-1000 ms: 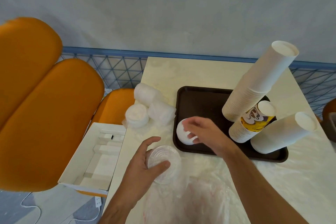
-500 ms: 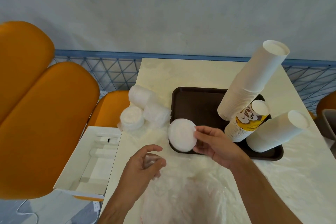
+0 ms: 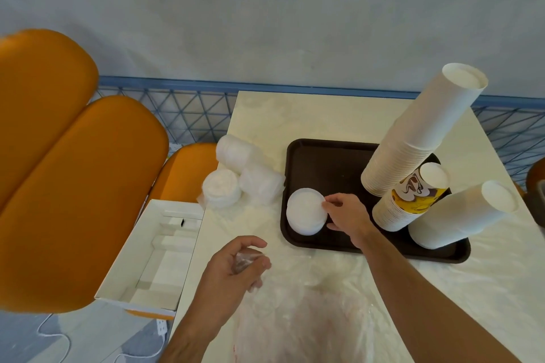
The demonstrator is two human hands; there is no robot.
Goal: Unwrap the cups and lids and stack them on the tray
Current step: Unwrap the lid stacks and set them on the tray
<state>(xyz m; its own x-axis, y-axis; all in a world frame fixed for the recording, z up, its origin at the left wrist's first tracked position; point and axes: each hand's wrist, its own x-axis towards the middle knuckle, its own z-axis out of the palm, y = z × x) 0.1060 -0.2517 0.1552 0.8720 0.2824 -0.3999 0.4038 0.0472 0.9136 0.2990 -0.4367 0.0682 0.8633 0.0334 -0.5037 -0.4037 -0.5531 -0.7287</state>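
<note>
Right-edge dark object (image 3: 537, 186) cut off, unidentifiable.

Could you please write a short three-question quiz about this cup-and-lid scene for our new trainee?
1. True or false: the stack of white lids sits on the dark tray.
2. What does the left hand hold? A) a paper cup B) crumpled clear plastic wrap C) nothing
3. Fill in: the wrapped lid packs lie on the table, off the tray's ____ side.

Key
1. True; the right hand grips the stack at the tray's front left corner.
2. B
3. Left; the three cup stacks stand on the tray's right part.
</note>
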